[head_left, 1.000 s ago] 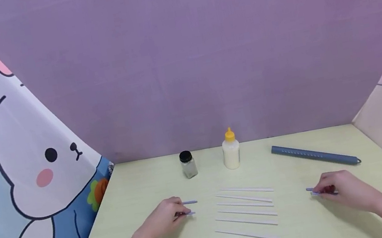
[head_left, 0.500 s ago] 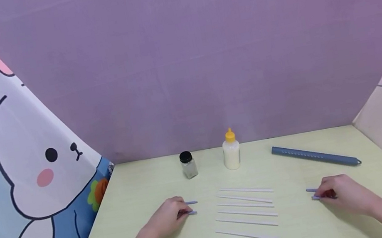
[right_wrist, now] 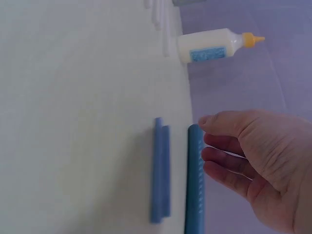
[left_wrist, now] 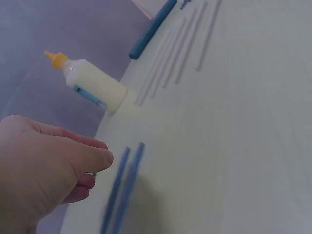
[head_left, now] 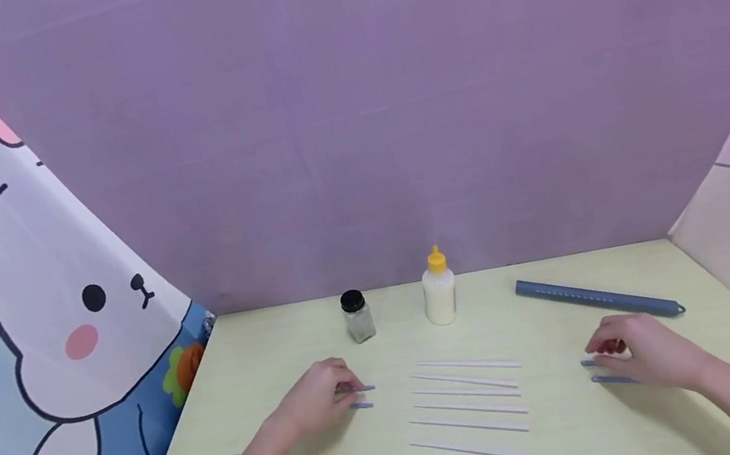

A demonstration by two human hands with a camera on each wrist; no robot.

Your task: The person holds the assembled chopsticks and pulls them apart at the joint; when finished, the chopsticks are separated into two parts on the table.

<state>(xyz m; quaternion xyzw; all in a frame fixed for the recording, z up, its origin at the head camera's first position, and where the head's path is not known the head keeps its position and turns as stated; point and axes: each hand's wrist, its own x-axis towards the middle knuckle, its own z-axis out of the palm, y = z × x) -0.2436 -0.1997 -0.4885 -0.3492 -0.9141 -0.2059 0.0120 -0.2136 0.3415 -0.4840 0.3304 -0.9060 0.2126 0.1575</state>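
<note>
Two short blue sticks (left_wrist: pixel 115 192) lie side by side on the table under my left hand (head_left: pixel 317 400). In the left wrist view its thumb and fingertips hover close beside them, and I see nothing between them. A second pair of blue sticks (right_wrist: pixel 158 170) lies under my right hand (head_left: pixel 649 349). That hand is raised above the pair, with loosely bent fingers and a gap between thumb and fingers, holding nothing. Several thin white sticks (head_left: pixel 468 407) lie in a rough row between the two hands, slightly slanted.
A small clear jar (head_left: pixel 360 323) with a black lid stands at the back, next to a white squeeze bottle (head_left: pixel 440 299) with a yellow nozzle. Back right lies a long dark blue tube (head_left: pixel 594 297). Purple cloth (head_left: pixel 389 111) hangs behind the table (head_left: pixel 268 340).
Both hands pinched at the blue sticks earlier. Their fingers have come off them and risen a little, leaving each pair lying on the table. The white sticks stay put.
</note>
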